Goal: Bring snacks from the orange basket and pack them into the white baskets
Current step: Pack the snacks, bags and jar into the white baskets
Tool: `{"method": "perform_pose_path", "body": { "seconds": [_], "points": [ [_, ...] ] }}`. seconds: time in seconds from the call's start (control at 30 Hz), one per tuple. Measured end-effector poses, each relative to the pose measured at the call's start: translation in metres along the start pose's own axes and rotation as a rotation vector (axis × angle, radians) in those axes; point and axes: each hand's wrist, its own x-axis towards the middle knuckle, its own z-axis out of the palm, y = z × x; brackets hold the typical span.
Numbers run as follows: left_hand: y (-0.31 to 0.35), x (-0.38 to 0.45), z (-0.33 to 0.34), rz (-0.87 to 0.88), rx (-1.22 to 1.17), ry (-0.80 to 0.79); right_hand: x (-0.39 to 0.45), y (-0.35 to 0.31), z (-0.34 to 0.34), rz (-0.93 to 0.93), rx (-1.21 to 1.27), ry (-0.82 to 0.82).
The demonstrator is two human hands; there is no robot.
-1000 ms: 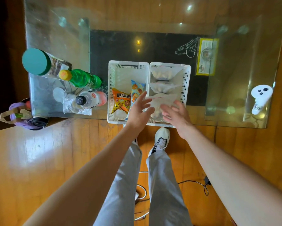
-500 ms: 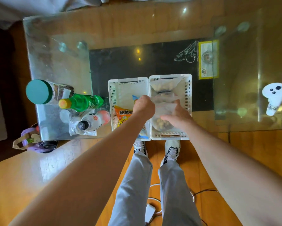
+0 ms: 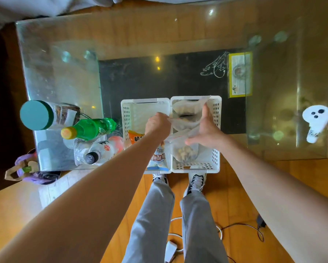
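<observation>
The left hand (image 3: 156,125) pinches a clear snack bag's (image 3: 186,123) edge; the right hand (image 3: 206,132) presses it, fingers spread. The right white basket (image 3: 215,164) overhangs the glass table's (image 3: 292,130) near edge, so hard pushing might tip it.

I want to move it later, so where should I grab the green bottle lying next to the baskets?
Grip the green bottle around its middle, from above. It lies on its side on the glass table, yellow cap toward the left, with other bottles close on both sides, so the top is the open approach.
</observation>
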Motion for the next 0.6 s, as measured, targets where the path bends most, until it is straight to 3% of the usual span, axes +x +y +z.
{"method": "perform_pose_path", "body": {
  "seconds": [0.27,0.6],
  "points": [
    [-0.007,0.02,-0.003,0.007,-0.105,-0.021,0.008,0.0,0.012,-0.181,-0.12,0.061],
    [-0.001,0.016,-0.006,0.071,0.001,0.031,-0.003,0.009,0.028,-0.175,-0.054,0.086]
  ]
}}
